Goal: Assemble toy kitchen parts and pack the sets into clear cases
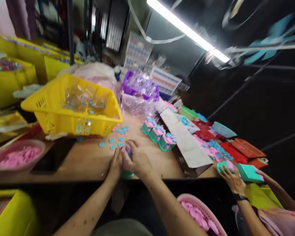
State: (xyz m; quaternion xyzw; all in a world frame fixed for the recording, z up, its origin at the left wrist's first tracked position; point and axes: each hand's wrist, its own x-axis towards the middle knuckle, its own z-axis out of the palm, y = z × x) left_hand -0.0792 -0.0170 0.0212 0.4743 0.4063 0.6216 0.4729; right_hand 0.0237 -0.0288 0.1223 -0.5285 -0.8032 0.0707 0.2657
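Note:
My left hand (116,161) and my right hand (137,159) meet at the near edge of the wooden table (88,160), fingers closed round a small toy piece (127,152) with purple and pink on top and a teal base showing below. Small blue plastic bits (113,141) lie scattered on the table just beyond my hands. Three finished teal-and-pink pieces (158,133) stand in a row to the right of them.
A yellow basket (71,108) with clear bags stands at left, a purple basket (140,87) behind. Pink parts fill a bowl (17,157) at left and a pink basket (199,213) near my lap. At right, another person's hands (232,178) hold teal pieces beside a cardboard sheet (186,141).

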